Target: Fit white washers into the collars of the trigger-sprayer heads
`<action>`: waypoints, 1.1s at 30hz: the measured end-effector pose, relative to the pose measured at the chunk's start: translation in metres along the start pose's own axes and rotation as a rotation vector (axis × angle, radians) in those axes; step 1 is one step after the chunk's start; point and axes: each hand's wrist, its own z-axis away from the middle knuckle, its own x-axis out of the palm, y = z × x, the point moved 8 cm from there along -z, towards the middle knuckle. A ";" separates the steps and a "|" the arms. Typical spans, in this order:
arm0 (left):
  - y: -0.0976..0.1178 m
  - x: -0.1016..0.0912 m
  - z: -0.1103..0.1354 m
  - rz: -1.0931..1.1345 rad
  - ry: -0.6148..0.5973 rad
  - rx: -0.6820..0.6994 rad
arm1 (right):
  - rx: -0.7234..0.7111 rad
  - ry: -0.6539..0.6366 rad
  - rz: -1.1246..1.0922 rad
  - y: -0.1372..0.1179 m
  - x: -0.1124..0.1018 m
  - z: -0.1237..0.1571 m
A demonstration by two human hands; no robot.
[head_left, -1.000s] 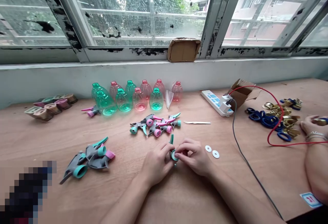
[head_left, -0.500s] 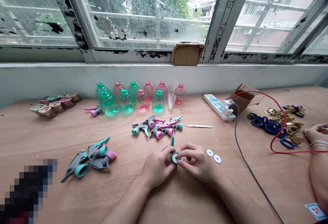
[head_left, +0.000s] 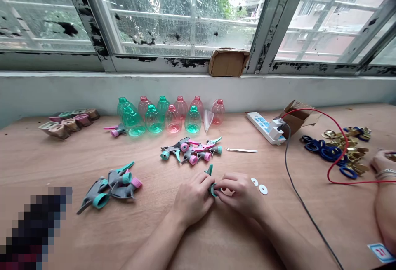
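My left hand [head_left: 193, 196] is closed around a grey and green trigger spray head [head_left: 209, 170], its green lever pointing up and away from me. The collar [head_left: 212, 190] faces my right hand [head_left: 239, 191], whose thumb and fingertips are pressed together at its rim. A white disc inside the collar is now mostly hidden by my fingers. Just right of my right hand lie two white washers, one flat washer [head_left: 263, 189] in full view and another washer [head_left: 254, 182] partly covered by the hand.
Spray heads lie in piles left [head_left: 116, 185] and ahead [head_left: 193, 150]. Behind stand green bottles [head_left: 154, 121] and pink bottles [head_left: 173, 121]. Tweezers [head_left: 241, 150], a power strip [head_left: 266, 127] and cables [head_left: 298, 198] are right, with another person's hand [head_left: 383, 163] beyond.
The spray head's collar has turned, so the white disc shows less. My right hand has shifted slightly, now covering part of one washer. The camera view has moved a little.
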 end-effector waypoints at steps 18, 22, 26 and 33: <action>0.002 0.004 -0.001 0.006 0.001 0.029 | 0.005 -0.070 -0.019 0.002 0.007 0.002; 0.004 0.004 -0.001 0.032 0.020 0.049 | -0.014 -0.053 -0.013 0.000 0.006 0.002; 0.001 -0.004 0.000 0.092 0.146 0.053 | -0.092 0.118 -0.081 -0.009 -0.010 0.003; -0.040 -0.069 -0.005 -0.116 0.474 -0.034 | -0.041 0.235 -0.081 0.003 -0.021 0.007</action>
